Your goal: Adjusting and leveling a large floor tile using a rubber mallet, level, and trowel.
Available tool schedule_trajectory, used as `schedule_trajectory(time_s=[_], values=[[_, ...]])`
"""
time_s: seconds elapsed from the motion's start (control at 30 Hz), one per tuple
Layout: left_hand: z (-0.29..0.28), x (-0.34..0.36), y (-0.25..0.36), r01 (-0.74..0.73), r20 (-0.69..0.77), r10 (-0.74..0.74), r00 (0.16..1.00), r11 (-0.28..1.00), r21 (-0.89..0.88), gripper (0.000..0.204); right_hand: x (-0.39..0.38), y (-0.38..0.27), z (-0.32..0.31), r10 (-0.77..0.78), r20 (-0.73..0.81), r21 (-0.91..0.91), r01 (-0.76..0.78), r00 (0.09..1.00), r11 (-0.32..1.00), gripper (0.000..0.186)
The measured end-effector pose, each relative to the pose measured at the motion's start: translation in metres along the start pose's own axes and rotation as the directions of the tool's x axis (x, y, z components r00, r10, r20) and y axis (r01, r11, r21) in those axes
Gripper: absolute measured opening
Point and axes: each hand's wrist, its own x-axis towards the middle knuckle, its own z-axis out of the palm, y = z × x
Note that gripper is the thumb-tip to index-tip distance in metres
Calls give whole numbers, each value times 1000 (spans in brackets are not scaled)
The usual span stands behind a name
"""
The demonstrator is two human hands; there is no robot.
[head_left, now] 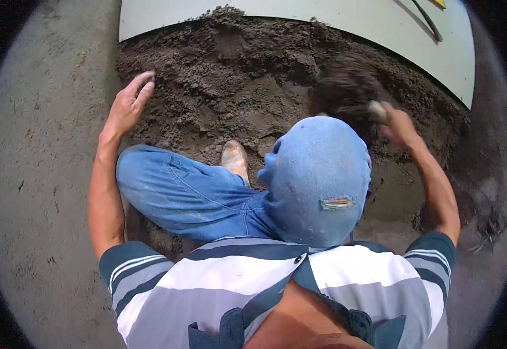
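Note:
A broad heap of dark, crumbly soil or damp sand lies on the ground in front of me. My left hand hovers at the heap's left edge, its fingers stretched out and holding nothing. Over the right part of the heap is my right hand, its fingers curled at a pale rounded piece. What that piece belongs to is unclear. Just beyond it, a dark patch of the material is smeared by motion, which hides any tool there.
A white board borders the heap on the far side, with a dark thin bar lying on it. Grey concrete floor stretches along the left. My bent knees in blue jeans and a dusty shoe are at the near edge.

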Motion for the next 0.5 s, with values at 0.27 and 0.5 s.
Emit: schedule_trajectory(time_s=[0.27,0.5], values=[[-4,-34,39,-55,-118,75,990,985,163,37,49,31,-8,386,243,151,-428,890,891,25],[-56,-73,33,23,-364,320,875,723,690,38,104,54,15,-39,201,-216,84,979,973,52]])
